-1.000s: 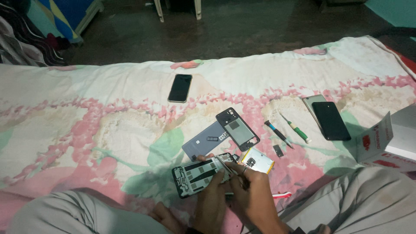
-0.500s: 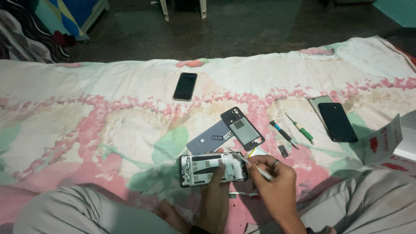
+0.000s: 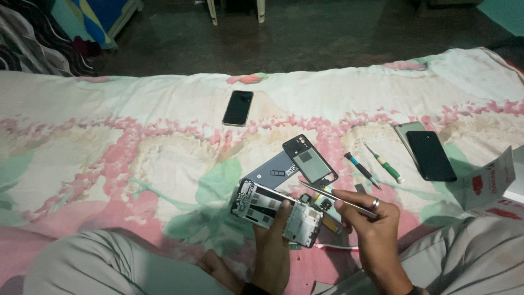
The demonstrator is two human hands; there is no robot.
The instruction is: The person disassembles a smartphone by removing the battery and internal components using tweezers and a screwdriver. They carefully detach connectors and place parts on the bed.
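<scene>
A person seated at the edge of a bed (image 3: 109,142), covered with a pink, white and green floral sheet, works on an opened phone (image 3: 275,212) whose back has been taken off, leaving its inner frame and circuit parts exposed. The left hand (image 3: 273,240) is closed around the phone from below, holding it just above the sheet in front of the person's knees, its long side running left to right. The right hand (image 3: 368,224), a ring on one finger, pinches a pair of metal tweezers (image 3: 333,196) whose slim tip points left over the phone's upper right corner.

Just behind the phone lie a grey back cover (image 3: 273,172) and a dark inner frame (image 3: 309,161), the frame overlapping the cover's right edge. To the right of them rest two small screwdrivers, a black-handled one (image 3: 360,169) and a green-handled one (image 3: 386,165), lying near each other. Farther right, a dark phone (image 3: 431,155) sits face up on top of a light-coloured phone or cover (image 3: 408,131). A third phone (image 3: 238,108), screen dark, lies alone higher up the bed, well apart from the work. An opened white and red box (image 3: 491,183) stands at the right edge, beside the person's knee.
</scene>
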